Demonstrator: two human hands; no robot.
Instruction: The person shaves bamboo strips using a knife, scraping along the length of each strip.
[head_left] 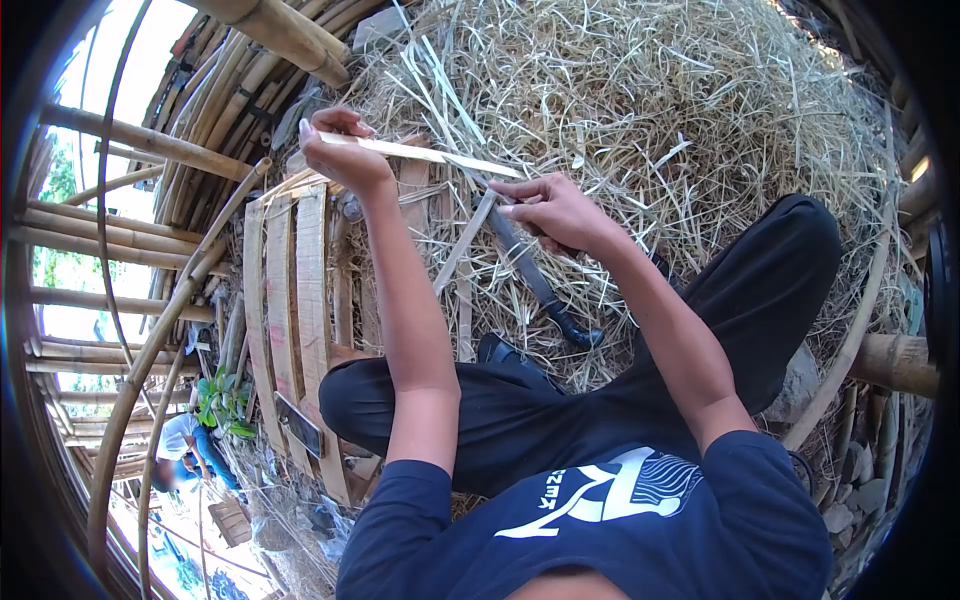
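My left hand (345,160) is raised at the upper left, fingers curled around one end of a pale, thin bamboo strip (430,154). From there the strip slants right, its far part crossing near the fingertips of my right hand (560,215). That hand is closed at the upper end of a long knife (520,262), beside its blade. The knife's dark, curved end points down toward my legs. A flat, light slat (463,245) slants below the fingers of my right hand. Exactly how the strip meets the blade is too small to make out.
Loose bamboo shavings (680,110) cover the ground ahead. A wooden slatted pallet (285,320) lies at left with a phone (298,425) on it. Bamboo poles (150,140) frame the left side. Another person (190,445) bends down outside at lower left.
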